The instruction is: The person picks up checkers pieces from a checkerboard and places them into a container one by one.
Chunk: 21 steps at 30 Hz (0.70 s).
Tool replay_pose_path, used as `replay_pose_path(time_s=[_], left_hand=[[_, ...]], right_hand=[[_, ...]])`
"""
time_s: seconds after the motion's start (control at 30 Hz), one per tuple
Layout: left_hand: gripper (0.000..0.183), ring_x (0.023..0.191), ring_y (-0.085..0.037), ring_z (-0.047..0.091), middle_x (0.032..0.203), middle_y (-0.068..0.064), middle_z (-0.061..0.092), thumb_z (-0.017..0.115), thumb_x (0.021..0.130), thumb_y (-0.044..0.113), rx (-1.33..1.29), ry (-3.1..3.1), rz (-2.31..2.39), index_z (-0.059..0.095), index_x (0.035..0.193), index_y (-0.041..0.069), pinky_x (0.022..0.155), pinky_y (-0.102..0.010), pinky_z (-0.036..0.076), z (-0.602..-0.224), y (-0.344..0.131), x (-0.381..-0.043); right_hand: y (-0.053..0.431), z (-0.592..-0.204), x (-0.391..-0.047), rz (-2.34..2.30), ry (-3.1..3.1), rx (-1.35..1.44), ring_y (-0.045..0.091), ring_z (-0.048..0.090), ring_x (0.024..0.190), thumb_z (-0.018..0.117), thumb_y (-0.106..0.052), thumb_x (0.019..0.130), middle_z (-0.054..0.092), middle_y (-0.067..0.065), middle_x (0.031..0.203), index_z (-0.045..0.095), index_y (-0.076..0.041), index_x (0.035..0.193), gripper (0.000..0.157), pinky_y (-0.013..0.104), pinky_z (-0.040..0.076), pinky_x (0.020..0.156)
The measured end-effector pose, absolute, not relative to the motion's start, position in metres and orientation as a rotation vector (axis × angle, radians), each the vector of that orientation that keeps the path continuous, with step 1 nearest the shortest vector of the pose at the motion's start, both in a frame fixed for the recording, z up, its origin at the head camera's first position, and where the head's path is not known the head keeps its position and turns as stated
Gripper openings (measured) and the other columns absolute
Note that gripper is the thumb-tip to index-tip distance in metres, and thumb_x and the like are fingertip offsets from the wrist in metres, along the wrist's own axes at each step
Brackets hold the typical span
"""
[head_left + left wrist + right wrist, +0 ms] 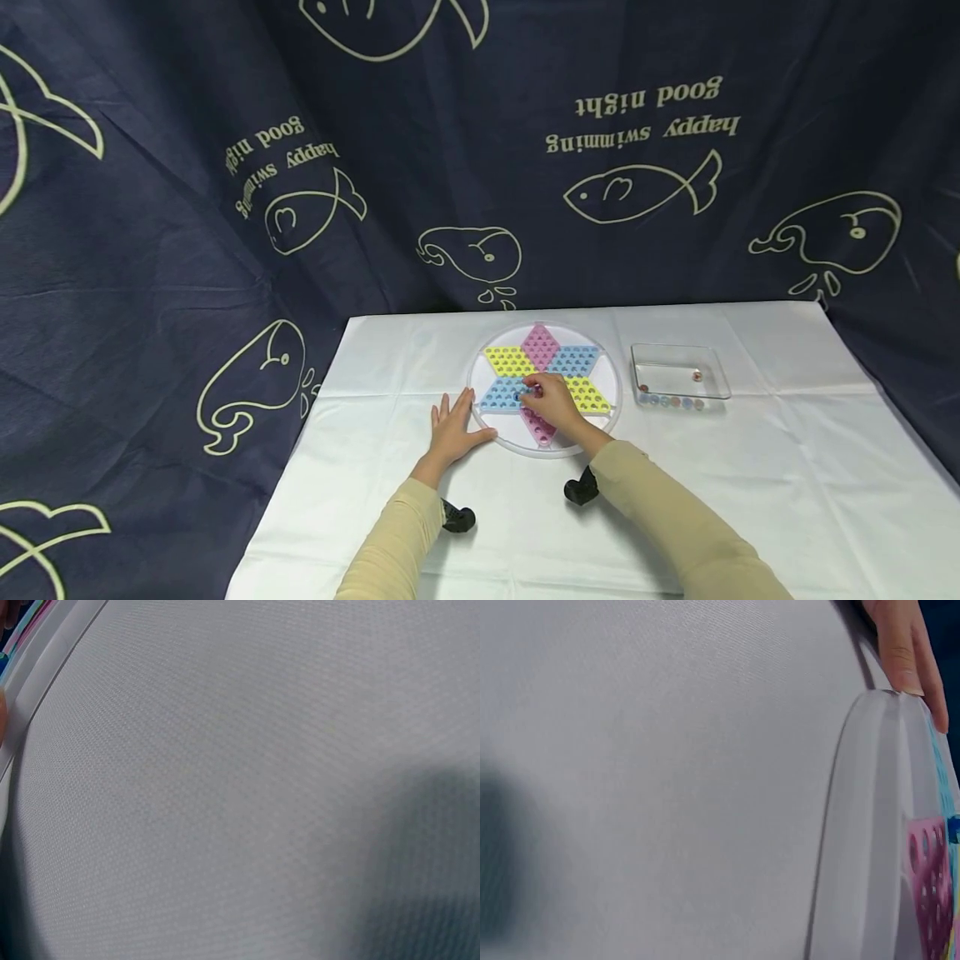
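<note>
A round white Chinese checkers board with a pink, yellow and blue star lies on the table. My left hand rests at its left rim, fingers spread and thumb on the edge; in the right wrist view the left hand touches the rim. Over the lower middle of the star, my right hand has thumb and forefinger drawn together. They pinch a small dark blue marble at the blue lower-left section. Part of the pink lower point is hidden under that hand.
Right of the board stands a clear rectangular box with several marbles, mostly along its front side. A white cloth covers the table. Behind hangs a dark blue curtain with fish drawings. Black wrist devices show below the forearms.
</note>
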<state>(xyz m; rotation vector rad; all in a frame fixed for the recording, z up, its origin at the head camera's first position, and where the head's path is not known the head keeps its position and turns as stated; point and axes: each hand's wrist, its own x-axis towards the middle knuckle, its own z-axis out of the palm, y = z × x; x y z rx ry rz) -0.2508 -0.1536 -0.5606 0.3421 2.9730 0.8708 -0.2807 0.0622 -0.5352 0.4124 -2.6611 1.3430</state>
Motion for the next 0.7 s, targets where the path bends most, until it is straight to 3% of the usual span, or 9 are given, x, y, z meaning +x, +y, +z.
replay_pose_path(time_s=[0.23,0.47,0.7], left_hand=[[0.09,0.136,-0.047,0.008,0.149,-0.011,0.027,0.067,0.075,0.051,0.348,2.974,0.874,0.028,0.144,0.008,0.108,-0.06,0.002,-0.56,-0.154,-0.251],[0.09,0.136,-0.046,0.008,0.149,-0.011,0.027,0.068,0.075,0.05,0.336,2.977,0.868,0.028,0.144,0.008,0.108,-0.06,0.002,-0.56,-0.154,-0.25],[0.089,0.136,-0.046,0.009,0.149,-0.01,0.028,0.067,0.075,0.051,0.34,2.988,0.844,0.029,0.144,0.009,0.108,-0.059,0.003,-0.562,-0.154,-0.251]], right_hand=[[0.056,-0.541,-0.28,1.3,-2.685,0.399,0.027,0.052,0.091,0.071,-0.013,0.075,0.066,0.012,0.094,0.066,0.0,0.099,0.028,0.043,0.042,0.083],[0.053,-0.548,-0.28,1.257,-2.692,0.377,0.031,0.05,0.102,0.071,-0.014,0.075,0.064,0.012,0.096,0.066,0.0,0.097,0.026,0.046,0.038,0.094],[0.052,-0.55,-0.28,1.167,-2.667,0.411,0.032,0.05,0.099,0.073,-0.014,0.074,0.063,0.012,0.092,0.068,-0.001,0.091,0.023,0.046,0.037,0.095]])
